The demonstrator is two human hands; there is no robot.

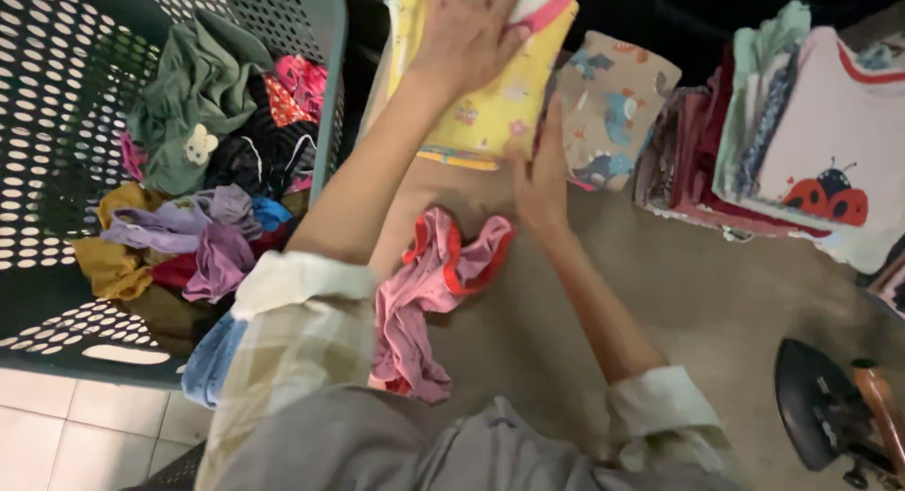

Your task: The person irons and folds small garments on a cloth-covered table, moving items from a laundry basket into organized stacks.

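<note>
Pressing flat on a folded yellow cotton garment with small printed figures (490, 95), the left hand (467, 34) lies palm down on its upper half, fingers spread wide and closed on nothing. The right hand (542, 175) stands edge-on against the garment's right side, fingers straight and together, touching the fold rather than pinching it; its grip is likewise open, holding nothing. The yellow garment's long axis runs away from the person, tilted slightly to the right at the far end. It sits directly under the left grip and just left of the right grip, so both hands are in contact; the left covers more of it. Taking the yellow garment as landmark: just to its right, touching or nearly so, lies a folded beige cloth printed with blue animals (613, 105); further right, a stack of folded clothes topped by a white shirt with a red ladybird (820, 161). Just below the landmark, toward the person, a crumpled pink garment with red trim (434, 284) lies loose on the brown tabletop (716, 293), between the two forearms. Well left of the landmark stands a grey-green perforated plastic laundry basket (57, 95) holding unfolded clothes in green, purple, mustard and black. Far below and right of the landmark, a dark clothes iron (830, 406) rests near the tabletop's edge, partly cut off by the frame.
</note>
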